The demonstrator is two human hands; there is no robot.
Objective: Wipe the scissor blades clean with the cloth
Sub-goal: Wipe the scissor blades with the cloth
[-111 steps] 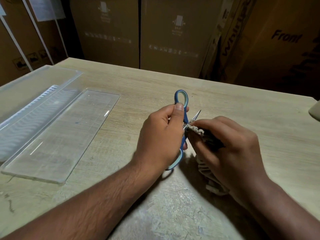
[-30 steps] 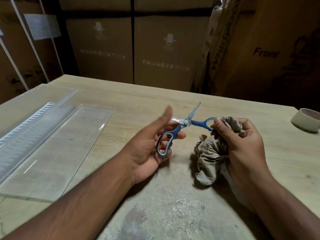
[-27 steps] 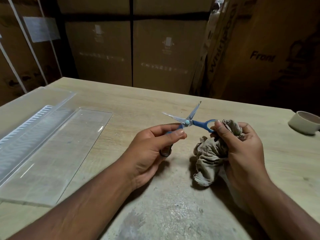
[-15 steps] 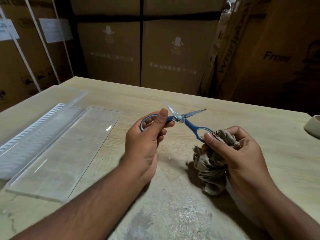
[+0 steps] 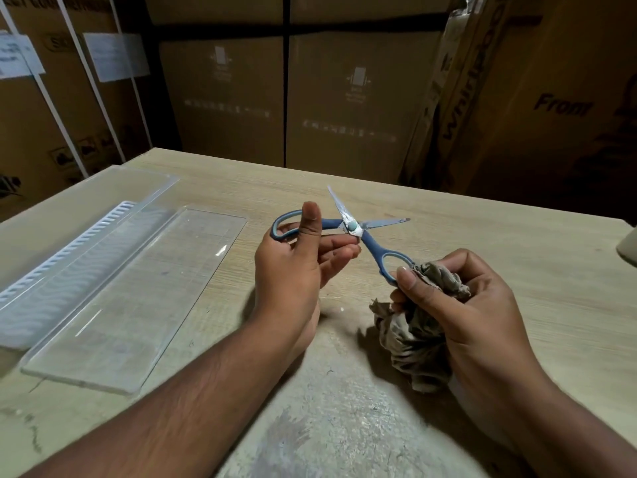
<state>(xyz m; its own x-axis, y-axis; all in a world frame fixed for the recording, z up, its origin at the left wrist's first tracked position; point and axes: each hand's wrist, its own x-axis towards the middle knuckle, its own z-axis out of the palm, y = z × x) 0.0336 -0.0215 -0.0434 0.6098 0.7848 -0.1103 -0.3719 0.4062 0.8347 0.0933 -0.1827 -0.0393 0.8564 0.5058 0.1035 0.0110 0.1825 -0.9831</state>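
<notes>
Cardboard boxes [image 5: 358, 94] stand behind the table [image 5: 499, 236]. On its left side lies a clear plastic tray [image 5: 69, 257] with a flat clear lid [image 5: 131, 305] beside it; nothing shows inside the tray. The right hand [image 5: 475, 312] bunches the cloth [image 5: 417, 326], thumb pinching 1 scissor handle against it. The left hand [image 5: 296, 267] curls its fingers through the other handle. The scissors [image 5: 351, 229] hang above the table, their 2 blades spread apart.

Dim warm light, dark background, wide-angle bending at edges, soft shadows.

Bare table [image 5: 482, 236] beyond the hands (clear tray [image 5: 113, 305] crowds left).
</notes>
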